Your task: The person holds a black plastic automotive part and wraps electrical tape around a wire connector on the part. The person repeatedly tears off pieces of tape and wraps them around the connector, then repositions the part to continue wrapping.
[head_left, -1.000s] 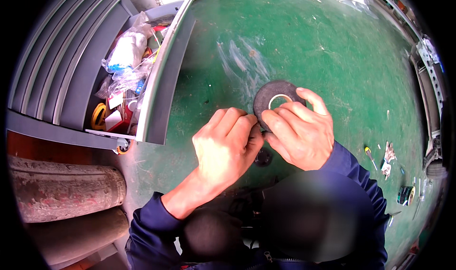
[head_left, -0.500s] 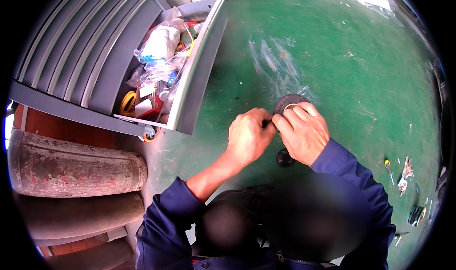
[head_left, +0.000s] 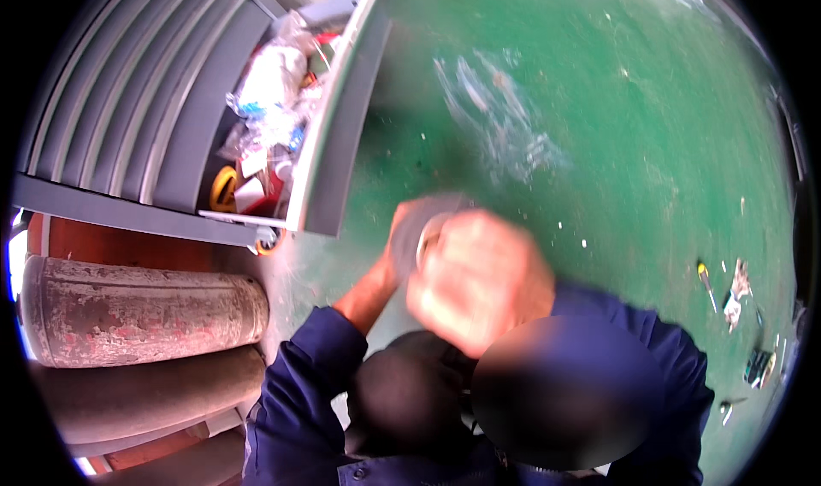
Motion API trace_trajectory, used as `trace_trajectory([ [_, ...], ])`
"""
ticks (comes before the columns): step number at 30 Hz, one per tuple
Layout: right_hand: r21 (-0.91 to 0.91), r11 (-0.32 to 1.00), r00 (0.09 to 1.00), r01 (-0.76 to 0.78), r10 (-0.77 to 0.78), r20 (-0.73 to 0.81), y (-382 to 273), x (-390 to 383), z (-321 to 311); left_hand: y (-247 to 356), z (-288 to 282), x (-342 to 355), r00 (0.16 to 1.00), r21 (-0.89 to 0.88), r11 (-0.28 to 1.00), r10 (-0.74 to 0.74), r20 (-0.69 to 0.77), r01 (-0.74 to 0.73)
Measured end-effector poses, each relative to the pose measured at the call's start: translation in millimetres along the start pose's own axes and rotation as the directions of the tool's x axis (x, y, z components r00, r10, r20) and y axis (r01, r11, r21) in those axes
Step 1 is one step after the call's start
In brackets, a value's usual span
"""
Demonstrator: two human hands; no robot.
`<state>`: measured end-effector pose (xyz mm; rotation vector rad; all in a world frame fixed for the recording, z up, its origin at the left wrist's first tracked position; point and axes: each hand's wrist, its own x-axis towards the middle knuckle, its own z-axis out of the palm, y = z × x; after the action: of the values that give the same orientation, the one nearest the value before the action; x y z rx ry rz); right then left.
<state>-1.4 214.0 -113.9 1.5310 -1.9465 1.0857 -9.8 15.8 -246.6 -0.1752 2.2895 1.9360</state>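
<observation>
My right hand, blurred by motion, is closed on a wide roll of dark tape with a pale core, its fingers over the core. My left hand sits just behind the roll, mostly covered by it and by my right hand; its fingers are hidden, so I cannot make out its grip. Both hands are close together low in the middle of the view, above the green floor, with my dark blue sleeves below them.
A grey tool cabinet at left has a drawer pulled out, full of bags and small items. Worn cylinders lie below it. A yellow-handled screwdriver, a glove and a green spool lie on the floor at right.
My right hand and the tape roll have moved left and down, over my left hand, which is now largely covered. The dark round object seen below my hands earlier is out of sight.
</observation>
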Motion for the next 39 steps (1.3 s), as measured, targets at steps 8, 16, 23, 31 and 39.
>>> trace_trajectory([
  [8, -0.708, 0.612, 0.657, -0.353, 0.700, 0.278, 149.0, -212.2, -41.5, 29.8, -21.3, -29.2, 0.991, -0.348, 0.938, -0.053, -0.125, 0.006],
  [16, -0.714, 0.499, 0.465, -0.491, 0.843, 0.269, 128.1, -258.1, -0.9, 46.5, -12.6, -44.6, 0.982, -0.084, 0.979, 0.182, -0.047, -0.185],
  [23, 0.112, 0.858, 0.839, -0.502, 0.514, -0.179, 63.9, -59.5, 27.9, 72.7, 16.3, -36.8, 0.989, -0.154, 0.979, 0.142, 0.043, -0.133],
  [31, -0.027, 0.854, 0.826, -0.519, 0.493, -0.275, 72.1, -54.6, 34.9, 75.7, 27.0, -37.9, 0.985, -0.146, 0.982, 0.133, 0.114, -0.116],
  [39, 0.067, 0.780, 0.747, -0.622, 0.617, -0.248, 76.6, -67.0, 38.1, 73.4, 30.4, -40.1, 0.984, 0.009, 0.995, 0.099, 0.147, -0.102],
])
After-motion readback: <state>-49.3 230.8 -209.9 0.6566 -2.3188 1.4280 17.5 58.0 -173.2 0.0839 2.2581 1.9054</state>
